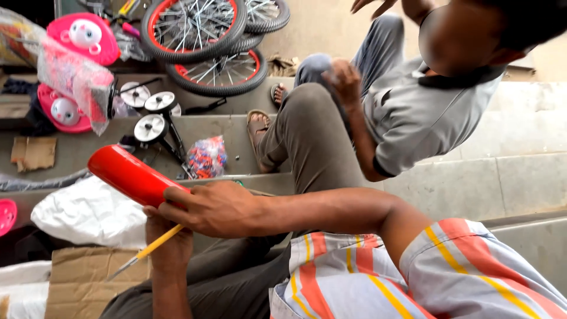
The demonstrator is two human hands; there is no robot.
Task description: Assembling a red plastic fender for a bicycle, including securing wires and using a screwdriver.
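Head view: right hand (pixel 209 208) wrapped shut around red tube (pixel 133 176), held above lap. Left hand (pixel 171 245) below, fingers closed on yellow-handled screwdriver (pixel 144 253). Tube looks rigid, light, glossy, likely slippery; grip mid-length, as now. Second person (pixel 407 100) sits beside.

A red tube (pixel 127 174), a yellow-handled screwdriver (pixel 147 251), red-rimmed black bicycle wheels (pixel 195 26), a striped sleeve (pixel 466 266).

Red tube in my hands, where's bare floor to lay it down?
Bare patches: the grey step right of the seated person, and the strip between the cardboard scrap and small wheels. The bicycle wheels area is crowded.
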